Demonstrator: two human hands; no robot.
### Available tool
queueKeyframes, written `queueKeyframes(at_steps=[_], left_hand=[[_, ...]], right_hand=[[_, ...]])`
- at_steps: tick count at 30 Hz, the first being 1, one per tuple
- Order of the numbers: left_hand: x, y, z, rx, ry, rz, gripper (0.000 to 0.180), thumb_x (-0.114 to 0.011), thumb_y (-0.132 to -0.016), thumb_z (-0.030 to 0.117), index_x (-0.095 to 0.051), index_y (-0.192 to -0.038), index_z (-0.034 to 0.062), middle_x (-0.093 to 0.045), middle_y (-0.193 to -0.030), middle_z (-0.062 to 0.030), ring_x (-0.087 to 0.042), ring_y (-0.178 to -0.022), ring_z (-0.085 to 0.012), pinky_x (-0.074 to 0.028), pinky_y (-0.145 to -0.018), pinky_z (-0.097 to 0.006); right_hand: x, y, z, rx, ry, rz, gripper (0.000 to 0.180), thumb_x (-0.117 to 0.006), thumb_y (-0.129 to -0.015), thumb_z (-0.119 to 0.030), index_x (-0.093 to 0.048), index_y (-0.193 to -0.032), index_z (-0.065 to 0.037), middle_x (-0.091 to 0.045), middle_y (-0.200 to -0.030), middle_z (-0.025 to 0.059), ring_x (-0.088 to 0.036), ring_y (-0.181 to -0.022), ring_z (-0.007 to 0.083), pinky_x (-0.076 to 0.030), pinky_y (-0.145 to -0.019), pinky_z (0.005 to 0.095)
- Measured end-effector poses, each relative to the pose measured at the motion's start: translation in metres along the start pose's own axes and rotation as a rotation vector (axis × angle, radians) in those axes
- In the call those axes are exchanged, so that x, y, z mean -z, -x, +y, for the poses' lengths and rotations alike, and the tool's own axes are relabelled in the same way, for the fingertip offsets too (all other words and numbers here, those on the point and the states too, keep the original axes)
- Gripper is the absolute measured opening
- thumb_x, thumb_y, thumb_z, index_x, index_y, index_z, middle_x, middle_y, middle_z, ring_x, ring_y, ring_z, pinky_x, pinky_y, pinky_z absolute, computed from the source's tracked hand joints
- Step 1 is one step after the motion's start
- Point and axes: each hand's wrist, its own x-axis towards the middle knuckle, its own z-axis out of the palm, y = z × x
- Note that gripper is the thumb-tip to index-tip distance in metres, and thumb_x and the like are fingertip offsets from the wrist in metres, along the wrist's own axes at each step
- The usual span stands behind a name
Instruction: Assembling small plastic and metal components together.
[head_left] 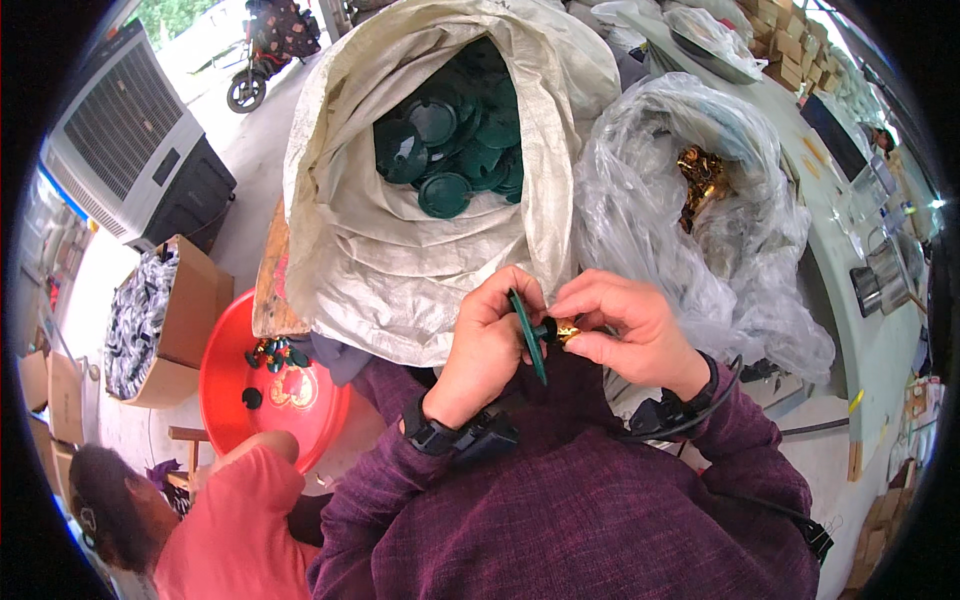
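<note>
My left hand (pixel 474 350) pinches a thin dark green disc (pixel 523 330), held on edge in front of my chest. A short dark stem sticks out from the disc's right face. My right hand (pixel 635 325) grips a small shiny gold-coloured piece (pixel 567 331) with thumb and fingers, right up against that stem. Whether the two are fastened together cannot be seen. Just beyond my hands gapes a white woven sack (pixel 400 262), with many green discs (pixel 432 122) heaped inside. To its right, a clear plastic bag (pixel 632 185) contains small gold pieces (pixel 700 180).
At the left, a red basin (pixel 222 400) holds several green-and-gold pieces (pixel 276 354). A co-worker in a red shirt (pixel 235 515) sits beside it. Further left are a cardboard box (pixel 192 310) of grey-black parts and a large air cooler (pixel 125 130). A table (pixel 840 300) runs along the right.
</note>
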Motion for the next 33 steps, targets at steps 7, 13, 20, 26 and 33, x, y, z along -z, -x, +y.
queueKeyframes(at_steps=[7,13,20,26,33], left_hand=[[0.002,0.004,-0.006,-0.061,-0.121,0.108,0.022,-0.037,-0.074,-0.012,-0.048,-0.084,0.0044,-0.05,-0.071,-0.0018,-0.048,-0.059,-0.0081,-0.038,-0.048,-0.022],[0.008,0.008,-0.004,0.073,-0.047,0.142,0.023,-0.034,-0.074,-0.012,-0.046,-0.084,0.0046,-0.047,-0.069,-0.003,-0.047,-0.057,-0.0108,-0.037,-0.047,-0.024],[0.015,0.005,-0.009,-0.004,-0.165,0.15,0.021,-0.036,-0.073,-0.013,-0.044,-0.084,0.0031,-0.046,-0.064,-0.0059,-0.046,-0.049,-0.017,-0.037,-0.043,-0.03],[0.026,0.014,0.004,-0.624,-0.847,0.084,0.022,-0.047,-0.069,-0.011,-0.044,-0.086,0.0024,-0.048,-0.064,-0.0172,-0.053,-0.055,-0.0375,-0.041,-0.049,-0.041],[0.08,0.03,0.04,-0.643,-0.861,0.355,0.01,-0.039,-0.074,0.003,-0.047,-0.079,0.0061,-0.045,-0.074,-0.0013,-0.045,-0.065,-0.0125,-0.039,-0.059,-0.025]], right_hand=[[-0.009,-0.008,-0.008,0.204,0.342,0.019,0.025,-0.065,-0.075,0.001,-0.06,-0.1,-0.001,-0.057,-0.094,0.0125,-0.06,-0.082,0.0268,-0.048,-0.07,0.0317],[-0.012,-0.017,-0.008,0.28,0.42,-0.036,0.024,-0.066,-0.075,-0.003,-0.059,-0.097,0.0,-0.056,-0.09,0.013,-0.058,-0.079,0.0299,-0.048,-0.067,0.0348],[-0.013,-0.025,-0.007,0.022,0.229,-0.148,0.022,-0.064,-0.075,0.0,-0.057,-0.096,0.0,-0.057,-0.087,0.0118,-0.059,-0.079,0.0242,-0.047,-0.065,0.0312],[-0.027,-0.028,-0.001,-0.29,-0.302,-0.137,0.023,-0.064,-0.077,0.001,-0.057,-0.098,0.0,-0.06,-0.087,0.0049,-0.058,-0.08,0.0115,-0.049,-0.069,0.026],[0.023,-0.029,-0.01,0.144,0.181,0.139,0.014,-0.065,-0.079,-0.006,-0.06,-0.091,0.001,-0.06,-0.077,0.0053,-0.058,-0.071,0.0107,-0.047,-0.064,0.0241]])
